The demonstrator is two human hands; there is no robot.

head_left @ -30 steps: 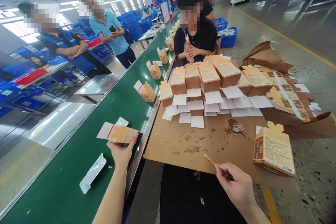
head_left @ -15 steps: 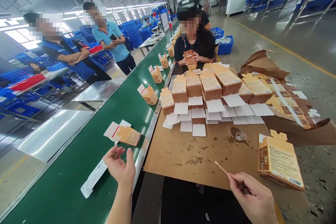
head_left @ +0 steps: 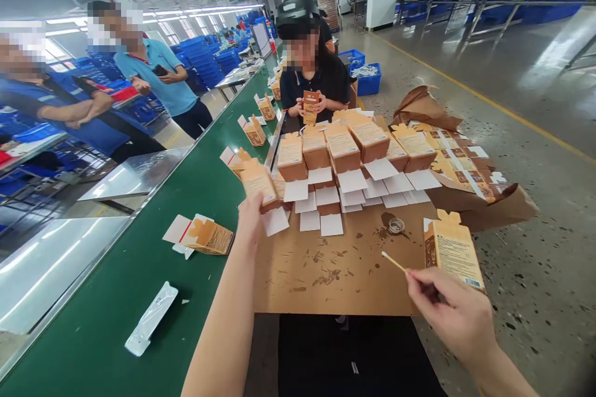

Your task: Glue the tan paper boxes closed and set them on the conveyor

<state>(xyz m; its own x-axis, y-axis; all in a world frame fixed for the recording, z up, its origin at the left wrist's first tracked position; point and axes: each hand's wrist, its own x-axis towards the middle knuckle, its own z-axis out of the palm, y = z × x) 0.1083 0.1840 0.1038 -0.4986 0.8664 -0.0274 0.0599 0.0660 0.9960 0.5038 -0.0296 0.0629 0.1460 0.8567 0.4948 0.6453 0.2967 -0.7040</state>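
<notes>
1 left hand [head_left: 249,217], 1 right hand [head_left: 447,310]. 1 cotton swab [head_left: 393,262]. 1 small glass dish [head_left: 396,226]. 1 carton [head_left: 258,180] in left hand. 3 upright cartons [head_left: 265,108] upper belt, 1 lying carton [head_left: 209,236] on green conveyor belt [head_left: 93,322]. 6 top-row cartons [head_left: 342,149] on cardboard sheet [head_left: 326,273]. 1 plastic sleeve [head_left: 151,318]. 3 co-workers [head_left: 310,74] clearly visible.

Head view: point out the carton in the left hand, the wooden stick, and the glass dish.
Carton [head_left: 259,181]: head view, on its printed front panel.
Wooden stick [head_left: 393,263]: head view, on the shaft, midway along the bare part.
Glass dish [head_left: 396,226]: head view, on the middle of the dish.
</notes>
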